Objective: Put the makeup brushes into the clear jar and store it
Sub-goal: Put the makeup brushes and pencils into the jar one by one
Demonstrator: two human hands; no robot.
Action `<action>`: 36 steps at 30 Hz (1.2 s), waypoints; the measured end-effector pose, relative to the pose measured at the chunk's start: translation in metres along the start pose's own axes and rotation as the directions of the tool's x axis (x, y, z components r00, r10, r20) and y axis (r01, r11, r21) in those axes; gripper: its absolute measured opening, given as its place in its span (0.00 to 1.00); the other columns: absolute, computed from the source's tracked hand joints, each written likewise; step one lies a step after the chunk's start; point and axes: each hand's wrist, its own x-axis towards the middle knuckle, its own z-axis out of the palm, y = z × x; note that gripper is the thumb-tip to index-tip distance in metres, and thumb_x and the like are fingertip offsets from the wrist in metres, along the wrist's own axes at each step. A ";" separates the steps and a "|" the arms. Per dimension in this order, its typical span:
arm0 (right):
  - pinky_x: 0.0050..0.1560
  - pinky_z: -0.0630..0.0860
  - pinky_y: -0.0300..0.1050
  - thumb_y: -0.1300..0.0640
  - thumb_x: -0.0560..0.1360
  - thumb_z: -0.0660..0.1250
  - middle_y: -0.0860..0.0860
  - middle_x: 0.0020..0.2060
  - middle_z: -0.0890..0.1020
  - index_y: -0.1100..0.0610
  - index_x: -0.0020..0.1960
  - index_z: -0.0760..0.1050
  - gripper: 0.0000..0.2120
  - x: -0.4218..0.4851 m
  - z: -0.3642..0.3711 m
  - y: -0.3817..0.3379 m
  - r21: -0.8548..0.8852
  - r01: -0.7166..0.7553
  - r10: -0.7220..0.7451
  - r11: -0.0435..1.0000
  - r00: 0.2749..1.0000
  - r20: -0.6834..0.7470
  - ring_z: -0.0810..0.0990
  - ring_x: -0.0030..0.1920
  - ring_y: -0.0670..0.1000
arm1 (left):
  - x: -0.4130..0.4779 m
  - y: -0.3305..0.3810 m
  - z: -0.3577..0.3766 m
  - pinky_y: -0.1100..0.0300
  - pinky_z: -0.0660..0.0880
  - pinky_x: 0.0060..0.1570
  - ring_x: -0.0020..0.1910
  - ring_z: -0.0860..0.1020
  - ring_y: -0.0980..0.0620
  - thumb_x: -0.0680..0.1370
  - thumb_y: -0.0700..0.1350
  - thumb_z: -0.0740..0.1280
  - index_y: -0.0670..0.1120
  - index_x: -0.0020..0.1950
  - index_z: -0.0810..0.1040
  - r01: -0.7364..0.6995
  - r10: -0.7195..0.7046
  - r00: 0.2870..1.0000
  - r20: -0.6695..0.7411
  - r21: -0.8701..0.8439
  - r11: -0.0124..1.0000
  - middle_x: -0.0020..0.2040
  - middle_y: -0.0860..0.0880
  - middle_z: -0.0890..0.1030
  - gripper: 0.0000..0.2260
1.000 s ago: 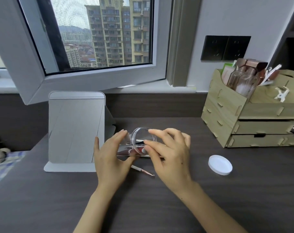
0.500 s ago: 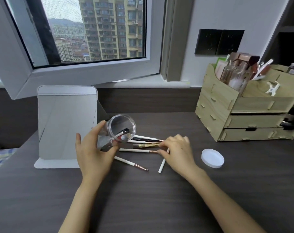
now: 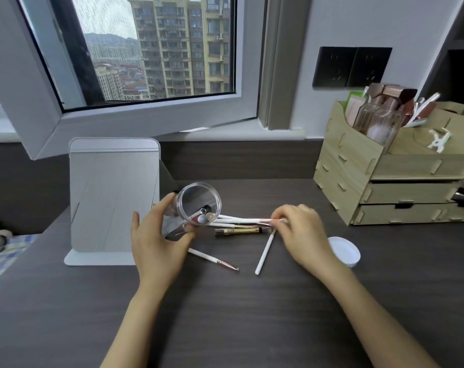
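Note:
My left hand (image 3: 156, 243) grips the clear jar (image 3: 199, 197), tilted with its mouth toward me; a few brush ends show inside it. Several makeup brushes lie on the dark desk to the jar's right. My right hand (image 3: 302, 232) pinches the tip of a white-handled brush (image 3: 241, 221) in that pile. A gold-and-brown brush (image 3: 241, 231) lies just below it. Two more white brushes lie nearer me, one at the left (image 3: 212, 259) and one angled at the right (image 3: 264, 253). The jar's white lid (image 3: 345, 251) rests flat beyond my right wrist.
A standing mirror (image 3: 114, 195) is just left of the jar. A wooden drawer organiser (image 3: 385, 181) with bottles stands at the back right. An open window sash (image 3: 146, 120) overhangs the desk's back edge. A checked cloth (image 3: 5, 256) lies at far left.
Both hands were on the jar a second ago. My right hand has since left it and closed on a white brush in the pile; the left hand keeps the jar tilted.

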 end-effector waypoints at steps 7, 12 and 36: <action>0.41 0.68 0.32 0.51 0.72 0.64 0.37 0.37 0.77 0.50 0.40 0.76 0.05 -0.029 -0.084 -0.022 0.258 0.082 -0.019 0.963 0.971 -0.237 0.73 0.40 0.43 | -0.001 -0.011 0.009 0.39 0.54 0.69 0.52 0.72 0.56 0.63 0.37 0.77 0.47 0.62 0.73 -0.153 0.148 0.986 0.077 0.071 0.986 0.52 0.57 0.74 0.30; 0.38 0.68 0.47 0.56 0.71 0.67 0.49 0.33 0.80 0.57 0.38 0.78 0.06 -0.018 -0.064 -0.049 -0.086 0.301 -0.313 0.950 0.912 -0.267 0.73 0.36 0.53 | -0.004 -0.016 0.013 0.41 0.55 0.70 0.53 0.77 0.53 0.63 0.40 0.78 0.51 0.62 0.71 -0.219 0.208 0.970 0.123 0.080 0.972 0.57 0.53 0.79 0.31; 0.51 0.71 0.48 0.46 0.71 0.68 0.51 0.43 0.83 0.51 0.47 0.82 0.10 -0.017 0.019 -0.025 -0.024 0.111 -0.099 0.993 0.947 0.305 0.75 0.47 0.54 | 0.002 -0.022 0.010 0.43 0.52 0.70 0.51 0.79 0.45 0.64 0.43 0.73 0.51 0.62 0.71 -0.194 0.184 0.980 0.076 0.164 0.967 0.54 0.46 0.82 0.28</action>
